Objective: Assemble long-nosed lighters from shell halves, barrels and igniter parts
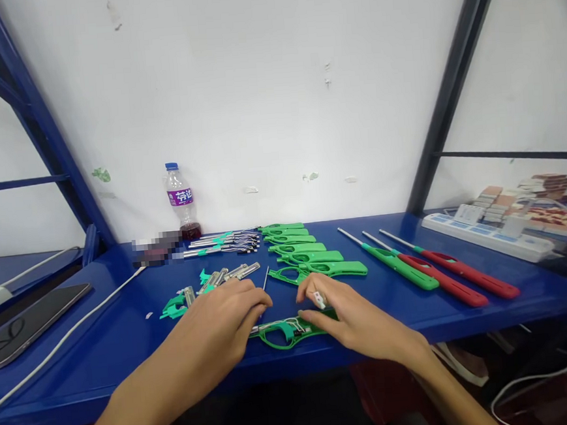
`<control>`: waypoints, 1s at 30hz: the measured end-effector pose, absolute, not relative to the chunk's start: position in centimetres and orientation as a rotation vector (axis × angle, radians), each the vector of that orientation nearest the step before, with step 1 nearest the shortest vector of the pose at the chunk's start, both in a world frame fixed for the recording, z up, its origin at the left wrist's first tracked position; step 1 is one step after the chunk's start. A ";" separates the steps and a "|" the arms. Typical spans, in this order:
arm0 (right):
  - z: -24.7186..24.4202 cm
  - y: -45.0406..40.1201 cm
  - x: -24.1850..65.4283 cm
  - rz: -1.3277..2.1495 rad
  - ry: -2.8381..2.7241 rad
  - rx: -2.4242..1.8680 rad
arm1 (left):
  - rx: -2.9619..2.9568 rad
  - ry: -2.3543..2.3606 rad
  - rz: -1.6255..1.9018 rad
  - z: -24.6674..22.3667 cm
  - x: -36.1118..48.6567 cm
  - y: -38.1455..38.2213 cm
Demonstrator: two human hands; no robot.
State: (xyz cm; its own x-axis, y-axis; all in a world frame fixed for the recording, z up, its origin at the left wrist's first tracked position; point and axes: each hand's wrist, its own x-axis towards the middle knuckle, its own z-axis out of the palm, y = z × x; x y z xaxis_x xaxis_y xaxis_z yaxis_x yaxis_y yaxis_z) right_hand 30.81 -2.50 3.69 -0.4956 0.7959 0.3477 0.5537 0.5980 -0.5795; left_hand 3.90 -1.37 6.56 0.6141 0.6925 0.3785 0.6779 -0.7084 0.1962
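Observation:
An open green lighter housing (285, 344) lies at the table's front edge, with a teal trigger, wires and a metal tube inside. My left hand (227, 315) is over its left end, fingers pressed together; what they hold is hidden. A thin rod (266, 279) shows just beyond those fingertips. My right hand (345, 309) grips the right part of the housing, thumb on its edge and fingers curled above. A small white piece (319, 298) shows at its fingers. Behind are several green shells (311, 257), metal tubes with wires (208, 250), and clear and teal parts (189, 296).
Three long lighters, one green (406, 268) and two red (446, 281), lie right on the blue table (126, 329). A bottle (183, 204) stands at the back left. A phone (27, 324) and white cable (86, 320) are left; a power strip (486, 237) is right.

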 end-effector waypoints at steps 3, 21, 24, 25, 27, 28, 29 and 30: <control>2.8 -2.4 31.2 0.582 -2.148 -1.102 | 2.845 1.165 0.821 4.9 2.9 -1.7; 1.6 -2.7 31.1 0.420 -2.250 -1.107 | 2.591 1.093 1.167 1.7 2.3 -2.3; 1.6 -2.7 31.1 0.413 -2.246 -1.112 | 2.534 1.102 1.154 1.8 2.4 -2.3; 1.6 -2.7 31.0 0.410 -2.246 -1.112 | 2.521 1.102 1.152 1.8 2.4 -2.3; 1.6 -2.8 31.0 0.409 -2.249 -1.106 | 2.504 1.102 1.144 1.8 2.5 -2.3; 1.6 -2.8 31.0 0.410 -2.251 -1.102 | 2.498 1.102 1.136 1.8 2.5 -2.3; 1.6 -2.8 30.9 0.414 -2.253 -1.099 | 2.495 1.104 1.127 1.8 2.5 -2.2; 1.7 -2.9 30.9 0.416 -2.252 -1.098 | 2.496 1.106 1.123 1.8 2.4 -2.2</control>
State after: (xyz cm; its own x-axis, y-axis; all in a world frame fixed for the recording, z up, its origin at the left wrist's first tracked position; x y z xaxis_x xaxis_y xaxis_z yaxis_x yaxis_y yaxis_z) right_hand 30.94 -2.86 1.66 -0.4836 0.7921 0.3724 0.6066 0.6100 -0.5098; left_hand 2.42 -2.17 1.81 0.4349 0.6996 0.5669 0.5563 -0.7038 0.4418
